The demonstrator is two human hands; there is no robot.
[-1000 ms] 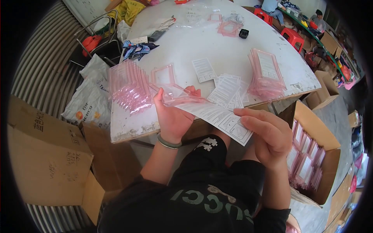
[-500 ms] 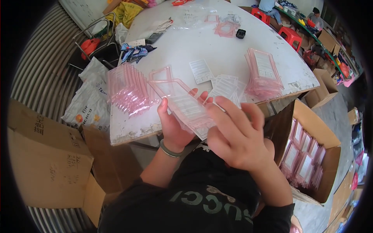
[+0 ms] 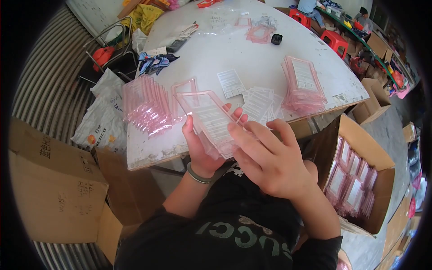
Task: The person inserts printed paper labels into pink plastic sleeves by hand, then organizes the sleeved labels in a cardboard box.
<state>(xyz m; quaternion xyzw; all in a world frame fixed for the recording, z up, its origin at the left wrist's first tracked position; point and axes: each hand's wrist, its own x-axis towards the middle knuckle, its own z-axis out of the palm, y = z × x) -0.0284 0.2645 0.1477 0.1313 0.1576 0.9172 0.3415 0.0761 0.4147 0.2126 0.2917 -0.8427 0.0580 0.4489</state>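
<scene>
My left hand [image 3: 203, 155] grips a clear pink-edged plastic pouch [image 3: 208, 112] from below, thumb on its left edge and fingertips showing behind its right edge. A white printed card [image 3: 215, 126] lies inside the pouch's lower part. Curled over the lower right edge, my right hand [image 3: 276, 168] has its fingers against the pouch; its thumb is partly hidden. Just beyond, loose printed cards [image 3: 258, 104] are fanned on the table, with a single card [image 3: 231, 83] beside them. A row of pink pouches [image 3: 146, 103] leans at the left, and a pouch stack with cards [image 3: 302, 85] stands at the right.
The white table [image 3: 216, 54] holds a black object [image 3: 276, 39], pink frames [image 3: 260, 33] and blue patterned cloth [image 3: 155, 63] farther back. An open carton [image 3: 366, 139] of filled pouches stands at my right. Large cardboard boxes [image 3: 54, 180] are at my left. People sit near red stools [image 3: 335, 41].
The card, which stuck out past the pouch's lower end, now sits farther inside it. My right hand has shifted slightly left along the pouch's edge. My left hand keeps its hold.
</scene>
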